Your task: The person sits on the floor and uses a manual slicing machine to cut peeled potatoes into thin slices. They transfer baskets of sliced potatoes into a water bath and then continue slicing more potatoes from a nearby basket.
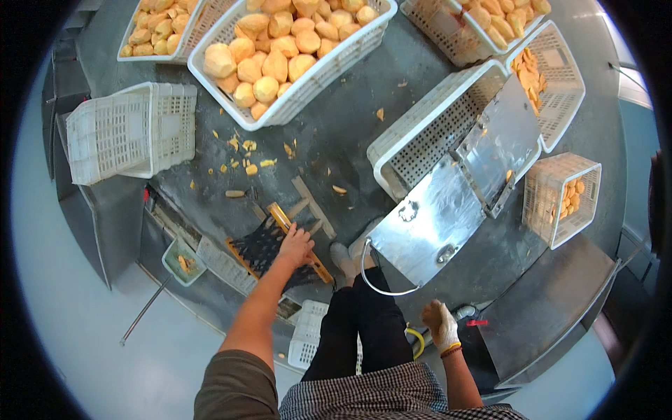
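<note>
My bare left hand [297, 245] is on the near wooden rail of a low folding stool [278, 209] with a dark webbed seat. Whether its fingers close around the rail is hard to make out. Off to the right of my legs, my right hand [441, 321] wears a whitish glove with a stained front; its fingers look curled, and I cannot tell if anything is inside them. A metal sheet [430, 215] with a curved tube handle lies between my legs and an open white crate [446, 126]. Beyond the stool lies a small tool with a wooden handle [235, 193].
Peeled tubers fill a large white crate [336, 65] ahead. Another crate [168, 118] stands at left, and one with orange slices [567, 105] at right. Scraps [251, 169] litter the wet floor. A green scoop [184, 262] with a long handle lies left. A yellow hose [417, 341] is near my right leg.
</note>
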`<control>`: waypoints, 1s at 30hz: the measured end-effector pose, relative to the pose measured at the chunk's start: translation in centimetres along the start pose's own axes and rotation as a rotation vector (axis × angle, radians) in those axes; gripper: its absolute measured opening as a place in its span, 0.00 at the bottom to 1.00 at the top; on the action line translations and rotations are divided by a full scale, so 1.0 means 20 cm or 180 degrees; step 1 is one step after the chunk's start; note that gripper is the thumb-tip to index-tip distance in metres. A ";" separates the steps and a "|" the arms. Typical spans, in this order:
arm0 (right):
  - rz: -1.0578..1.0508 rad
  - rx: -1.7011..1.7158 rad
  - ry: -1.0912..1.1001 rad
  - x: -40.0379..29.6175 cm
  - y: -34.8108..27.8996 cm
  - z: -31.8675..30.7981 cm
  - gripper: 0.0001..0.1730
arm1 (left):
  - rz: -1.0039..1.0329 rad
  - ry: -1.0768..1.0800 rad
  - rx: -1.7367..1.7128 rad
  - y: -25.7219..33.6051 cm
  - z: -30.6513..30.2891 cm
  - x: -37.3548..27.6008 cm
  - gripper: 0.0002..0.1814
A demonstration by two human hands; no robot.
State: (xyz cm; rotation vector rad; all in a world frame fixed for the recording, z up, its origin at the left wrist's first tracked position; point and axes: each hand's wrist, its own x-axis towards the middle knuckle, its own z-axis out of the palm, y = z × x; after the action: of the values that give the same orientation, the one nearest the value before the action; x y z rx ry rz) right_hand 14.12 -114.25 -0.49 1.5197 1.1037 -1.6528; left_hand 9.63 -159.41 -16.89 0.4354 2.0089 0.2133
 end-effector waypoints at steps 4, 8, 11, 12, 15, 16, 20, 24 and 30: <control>0.0058 0.0042 0.0158 0.11 -0.07 -0.08 0.20 | -0.0178 0.0122 -0.0010 0.01 0.02 0.06 0.30; 0.0042 -0.0029 0.0351 0.06 -0.21 -0.02 0.22 | -0.0776 -0.0428 -0.0046 -0.10 -0.09 0.01 0.33; -0.0069 0.0184 0.0181 0.09 -0.27 -0.03 0.24 | -0.0976 -0.0782 0.0185 -0.06 -0.20 0.01 0.35; -0.0136 0.0232 0.0157 0.09 -0.29 -0.01 0.24 | -0.0986 -0.0870 0.0294 -0.03 -0.25 0.01 0.36; -0.0250 0.0442 0.0160 0.14 -0.41 0.03 0.26 | -0.1225 -0.0399 0.0413 0.04 -0.17 0.02 0.37; -0.0307 0.0485 0.0227 0.17 -0.45 0.05 0.26 | -0.1248 -0.0469 0.0426 0.08 -0.18 0.02 0.31; -0.0627 0.0645 0.0409 0.31 -0.66 0.15 0.29 | -0.0997 -0.0403 0.1302 -0.16 0.19 0.00 0.26; -0.1251 0.0579 0.0962 0.55 -0.93 0.32 0.29 | -0.0934 -0.0651 0.1366 -0.26 -0.23 0.19 0.24; -0.1334 -0.0600 0.1663 0.91 -1.06 0.56 0.27 | -0.0803 -0.0588 0.0720 -0.20 -0.94 0.42 0.23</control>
State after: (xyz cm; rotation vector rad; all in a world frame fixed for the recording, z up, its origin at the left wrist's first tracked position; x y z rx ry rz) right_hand -12.18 -113.09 -15.16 1.7240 1.9085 -1.3726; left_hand -11.38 -159.08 -16.49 0.3255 1.8900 -0.2057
